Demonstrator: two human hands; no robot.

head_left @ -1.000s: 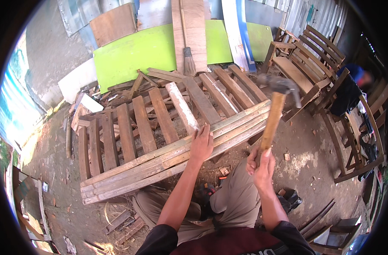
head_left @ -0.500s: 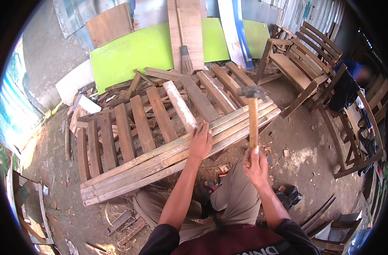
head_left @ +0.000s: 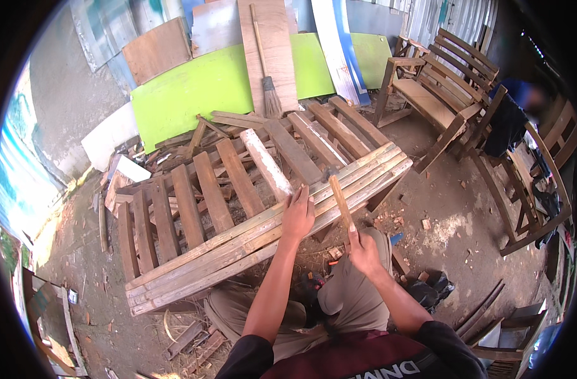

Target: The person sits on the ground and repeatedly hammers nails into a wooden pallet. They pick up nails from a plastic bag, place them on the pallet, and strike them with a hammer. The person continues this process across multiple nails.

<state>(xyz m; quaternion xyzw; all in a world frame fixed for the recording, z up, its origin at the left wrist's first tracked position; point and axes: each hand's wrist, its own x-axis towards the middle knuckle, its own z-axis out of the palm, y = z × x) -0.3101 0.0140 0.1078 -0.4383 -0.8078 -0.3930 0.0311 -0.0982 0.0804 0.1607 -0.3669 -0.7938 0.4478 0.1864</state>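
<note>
A long wooden slatted frame [head_left: 241, 180] lies slanting before me, with brown slats running away from a stack of pale, worn rails [head_left: 238, 262] along its near side. My left hand [head_left: 298, 215] rests across the rails, fingers drawn together at the near end of a slat with flaking white paint [head_left: 266, 164]. What lies between its fingertips is hidden. My right hand [head_left: 364, 251] is closed round the wooden handle of a hammer [head_left: 342, 205]. The hammer's dark head is low over the upper rail, beside the dark slat [head_left: 295, 151], right of my left fingers.
A bench [head_left: 434, 95] stands at the far right, near a partly hidden person [head_left: 519, 95]. Green panels [head_left: 194, 95] and a broom [head_left: 271, 95] lean at the back. Wood scraps [head_left: 200, 347] lie near my knees, and a black plastic bag [head_left: 430, 290] sits on the floor at right.
The hammer has swung down and left, from raised above the rails to low beside my left hand. My left hand keeps its place on the rails. The view has shifted slightly.
</note>
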